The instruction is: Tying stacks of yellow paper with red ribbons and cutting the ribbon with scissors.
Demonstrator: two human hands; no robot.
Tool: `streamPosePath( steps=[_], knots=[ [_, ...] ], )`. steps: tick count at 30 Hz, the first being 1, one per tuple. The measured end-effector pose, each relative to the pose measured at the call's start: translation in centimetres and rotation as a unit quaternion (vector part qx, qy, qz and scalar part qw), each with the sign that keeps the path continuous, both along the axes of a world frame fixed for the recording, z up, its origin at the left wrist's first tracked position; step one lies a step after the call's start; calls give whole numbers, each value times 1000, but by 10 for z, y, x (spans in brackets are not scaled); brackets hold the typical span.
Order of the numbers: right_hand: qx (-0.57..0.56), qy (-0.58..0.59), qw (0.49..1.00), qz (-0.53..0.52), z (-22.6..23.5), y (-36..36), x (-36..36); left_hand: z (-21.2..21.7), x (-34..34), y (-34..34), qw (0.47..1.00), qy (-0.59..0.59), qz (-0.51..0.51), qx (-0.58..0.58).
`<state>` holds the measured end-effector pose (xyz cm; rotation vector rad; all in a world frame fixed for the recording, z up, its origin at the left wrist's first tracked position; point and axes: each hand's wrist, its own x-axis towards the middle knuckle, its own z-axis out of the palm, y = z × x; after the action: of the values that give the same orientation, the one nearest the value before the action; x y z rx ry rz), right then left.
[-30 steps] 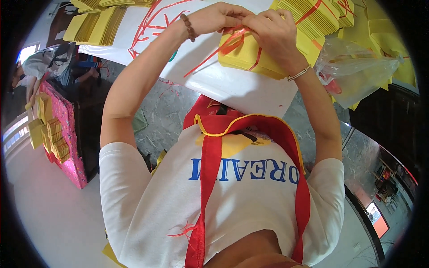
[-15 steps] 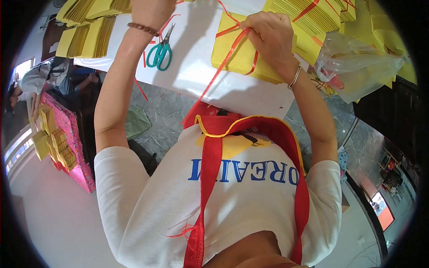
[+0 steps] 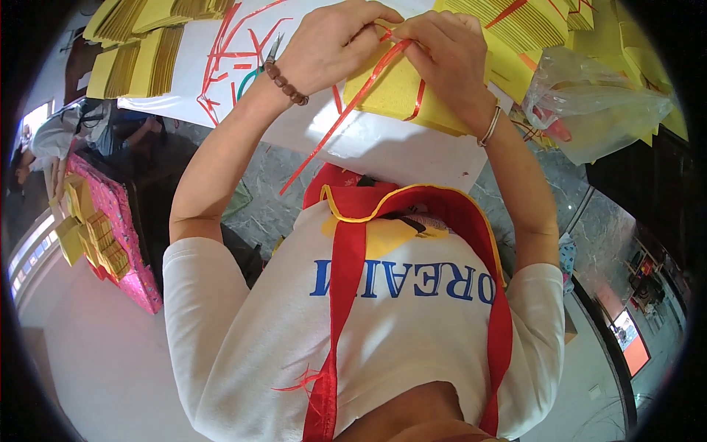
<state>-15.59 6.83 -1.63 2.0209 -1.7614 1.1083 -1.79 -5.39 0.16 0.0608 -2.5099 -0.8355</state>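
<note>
A bundle of yellow paper (image 3: 390, 96) lies on the white table (image 3: 383, 151), bound with red ribbon. My left hand (image 3: 335, 46), below a brown bead bracelet, pinches the red ribbon (image 3: 364, 87) at the top of the bundle. Close beside it, my right hand (image 3: 445, 51) also has its fingers closed on the ribbon there. One long ribbon end trails down past the table's front edge. Part of the scissors (image 3: 272, 51), with teal handles, shows behind my left wrist; the rest is covered by the forearm.
Stacks of yellow paper (image 3: 155, 62) stand at the left, and more tied stacks (image 3: 508, 44) at the right. Cut red ribbon pieces (image 3: 224, 55) lie left of the scissors. A clear plastic bag (image 3: 596, 103) sits at the right. Another person (image 3: 66, 136) is at far left.
My left hand has come right and down from the far side, over the scissors, to meet my right hand at the ribbon. The trailing ribbon end has shifted.
</note>
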Motion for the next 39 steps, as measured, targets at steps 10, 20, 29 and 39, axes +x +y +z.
streamPosePath(
  steps=[10,20,29,39],
  knots=[
    [32,-31,999,7,5,2,3,10,16,9,960,-188,100,183],
    [98,-39,994,-13,1,19,-8,-3,21,7,954,-160,86,240],
    [99,68,991,-57,-8,46,-7,-41,34,8,942,-101,114,298],
    [146,96,981,-78,4,48,-3,-48,33,10,905,-105,109,397]
  ],
)
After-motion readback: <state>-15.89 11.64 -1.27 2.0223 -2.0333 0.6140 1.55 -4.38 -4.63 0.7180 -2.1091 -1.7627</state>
